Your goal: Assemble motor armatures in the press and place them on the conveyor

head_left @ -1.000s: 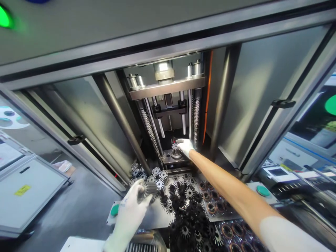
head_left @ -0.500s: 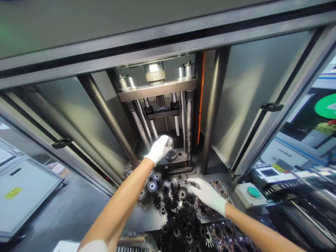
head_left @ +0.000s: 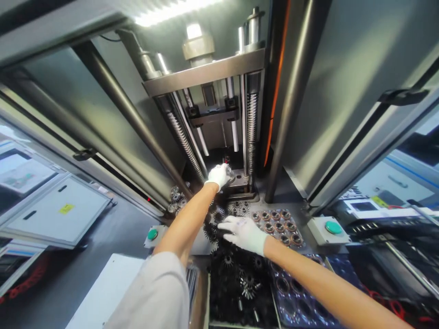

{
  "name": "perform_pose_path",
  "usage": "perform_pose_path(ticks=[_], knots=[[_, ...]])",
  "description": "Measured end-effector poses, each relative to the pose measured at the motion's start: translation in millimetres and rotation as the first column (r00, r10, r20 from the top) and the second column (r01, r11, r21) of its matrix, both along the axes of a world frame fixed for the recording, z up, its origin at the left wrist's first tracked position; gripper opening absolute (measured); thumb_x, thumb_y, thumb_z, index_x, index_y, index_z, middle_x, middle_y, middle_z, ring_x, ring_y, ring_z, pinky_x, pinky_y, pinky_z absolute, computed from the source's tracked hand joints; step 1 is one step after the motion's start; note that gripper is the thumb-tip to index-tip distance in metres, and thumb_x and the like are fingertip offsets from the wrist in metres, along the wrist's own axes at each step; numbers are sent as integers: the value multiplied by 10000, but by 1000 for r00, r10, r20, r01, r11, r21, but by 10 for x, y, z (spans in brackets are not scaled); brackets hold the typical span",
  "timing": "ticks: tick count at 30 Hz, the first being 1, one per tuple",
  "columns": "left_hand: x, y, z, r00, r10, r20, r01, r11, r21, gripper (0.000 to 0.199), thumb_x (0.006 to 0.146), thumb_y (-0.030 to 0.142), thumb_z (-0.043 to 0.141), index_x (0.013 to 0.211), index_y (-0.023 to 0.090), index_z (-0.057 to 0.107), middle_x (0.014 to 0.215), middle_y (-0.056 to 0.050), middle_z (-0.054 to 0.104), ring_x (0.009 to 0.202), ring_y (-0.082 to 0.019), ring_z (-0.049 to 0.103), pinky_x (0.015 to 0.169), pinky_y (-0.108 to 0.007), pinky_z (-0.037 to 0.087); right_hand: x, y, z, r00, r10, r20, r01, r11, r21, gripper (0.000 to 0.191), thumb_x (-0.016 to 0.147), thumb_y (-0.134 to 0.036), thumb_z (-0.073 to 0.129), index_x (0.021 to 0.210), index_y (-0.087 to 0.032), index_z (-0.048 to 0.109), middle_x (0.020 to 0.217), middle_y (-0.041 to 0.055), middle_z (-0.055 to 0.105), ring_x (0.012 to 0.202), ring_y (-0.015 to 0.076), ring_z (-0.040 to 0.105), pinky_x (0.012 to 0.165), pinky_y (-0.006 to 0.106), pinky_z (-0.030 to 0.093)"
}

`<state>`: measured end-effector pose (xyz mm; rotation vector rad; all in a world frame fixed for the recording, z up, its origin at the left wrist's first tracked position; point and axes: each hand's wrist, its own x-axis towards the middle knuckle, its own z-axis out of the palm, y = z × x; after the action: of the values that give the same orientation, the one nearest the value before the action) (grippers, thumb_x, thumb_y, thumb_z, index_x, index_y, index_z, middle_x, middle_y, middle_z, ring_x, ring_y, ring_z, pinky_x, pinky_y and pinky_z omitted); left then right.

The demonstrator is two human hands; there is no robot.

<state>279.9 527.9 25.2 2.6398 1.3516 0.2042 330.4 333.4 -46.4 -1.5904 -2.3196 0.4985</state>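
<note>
My left hand (head_left: 219,176), in a white glove, reaches into the press at its lower plate (head_left: 240,179). Its fingers are closed round a blurred grey part (head_left: 231,175), which appears to be the slotted metal core seen in that hand earlier; the fingers cover much of it. My right hand (head_left: 244,234), also gloved in white, is spread palm down over a pile of dark slotted metal cores (head_left: 228,260). Its fingers are apart and nothing shows in them. More slotted cores (head_left: 176,197) lie left of the press base.
A tray of copper-ringed parts (head_left: 274,224) sits right of my right hand, with a clear plastic tray (head_left: 291,297) nearer me. Green-button boxes (head_left: 332,227) stand on both sides. Spring-wrapped columns (head_left: 252,141) and upright posts (head_left: 291,100) flank the press.
The view has moved closer and tilted down. My left hand has lowered the slotted core to the press plate. My right hand has shifted left from beside the parts tray, over the core pile.
</note>
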Motion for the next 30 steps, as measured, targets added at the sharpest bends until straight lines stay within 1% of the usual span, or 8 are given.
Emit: perform_pose_path(ticks=[3, 6, 9, 12, 18, 21, 25, 30], knots=[[-512, -282, 208, 998, -1, 66, -4, 998, 68, 558, 815, 451, 573, 1319, 234, 472, 1280, -117, 580, 1067, -246, 615, 887, -333, 472, -282, 249, -14, 972, 55, 227, -59, 998, 13, 390, 907, -400, 490, 1252, -242, 579, 1109, 99, 630, 926, 237, 621, 767, 339, 452], [-1499, -724, 274, 993, 60, 99, -68, 995, 76, 398, 866, 415, 509, 1231, 266, 564, 1210, -39, 654, 1101, -203, 599, 948, -301, 438, -456, 404, -46, 942, 68, 330, -60, 998, -35, 358, 898, -375, 503, 1159, -168, 634, 1047, 138, 656, 924, 274, 625, 738, 356, 449], [-2540, -1299, 16, 976, 198, -95, -212, 963, -167, 242, 848, 355, 525, 996, 257, 691, 1032, -7, 729, 973, -188, 649, 883, -284, 469, -509, 450, -79, 937, 49, 347, -45, 999, -21, 322, 935, -275, 407, 971, -134, 694, 949, 162, 673, 895, 285, 629, 720, 369, 434], [-3132, -1797, -472, 936, 228, -268, -309, 898, -314, 264, 823, 324, 547, 1036, 269, 692, 1045, -7, 732, 970, -186, 658, 862, -272, 482, -478, 427, -101, 941, -15, 337, 7, 1000, 25, 367, 952, -277, 361, 939, -144, 704, 946, 162, 666, 875, 284, 628, 727, 378, 428], [-3034, -2005, -1184, 901, 247, -356, -342, 910, -233, 422, 843, 246, 473, 1242, 185, 594, 1079, -156, 701, 1022, -293, 645, 897, -432, 468, -234, 264, -87, 992, -115, 59, 114, 993, 6, 340, 936, -318, 421, 1101, -184, 686, 1050, 117, 656, 967, 236, 608, 860, 338, 440], [-3000, -1993, -1313, 900, 216, -379, -311, 927, -209, 434, 839, 158, 418, 1231, 120, 600, 1089, -212, 688, 993, -321, 656, 863, -470, 483, -23, 279, 10, 933, -253, -256, 234, 967, -104, 326, 888, -324, 507, 1157, -229, 665, 1110, 63, 679, 1028, 228, 607, 936, 355, 440], [-3192, -2007, -1466, 883, 193, -429, -289, 942, -172, 473, 836, 140, 400, 1280, 112, 558, 1290, -194, 595, 1178, -307, 577, 1010, -466, 433, 329, 625, 233, 696, -374, -613, 396, 912, -107, 384, 825, -323, 589, 1190, -216, 641, 1133, 47, 684, 988, 222, 633, 913, 371, 487], [-3264, -2020, -1447, 922, 328, -205, -373, 894, -248, 587, 744, 210, 495, 1317, 336, 518, 1245, -17, 652, 1175, -246, 590, 1037, -424, 464, 618, 1362, 479, 644, -431, -632, 548, 836, -11, 421, 837, -267, 527, 1223, -122, 614, 1081, 85, 695, 907, 195, 651, 863, 358, 518]])
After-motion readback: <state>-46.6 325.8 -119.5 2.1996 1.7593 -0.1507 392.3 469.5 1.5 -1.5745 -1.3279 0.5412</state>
